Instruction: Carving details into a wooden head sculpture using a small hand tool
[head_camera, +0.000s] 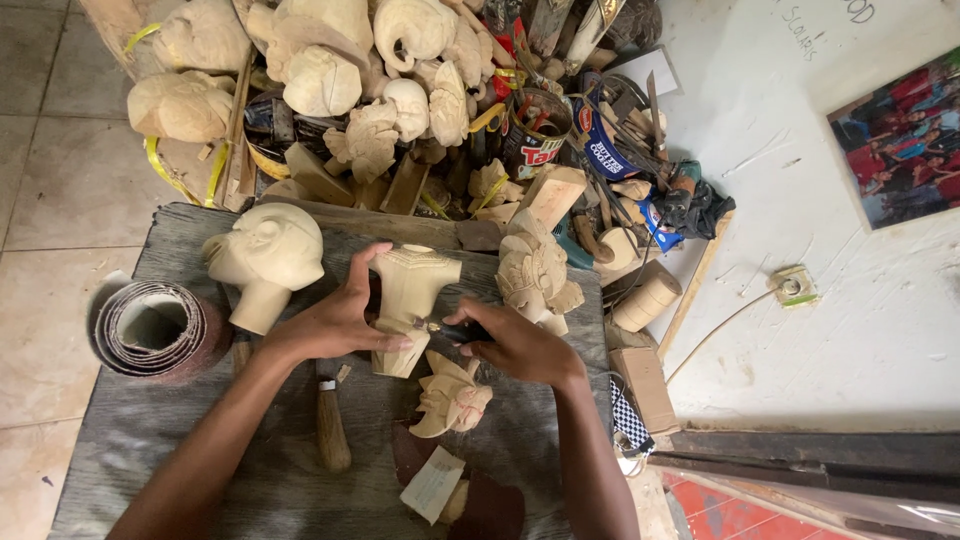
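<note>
Under both hands lies our grey bench (180, 440); beyond them is a heap of rough carvings (330, 70), and a carved head (265, 255) stands just left. Between the hands lies the torso (408, 300), long axis running away from us, shoulders far. Our left hand (335, 320) clamps its flank to steady it, while our right hand (515, 345) grips a dark-handled tool (455, 330), tip touching the wood.
</note>
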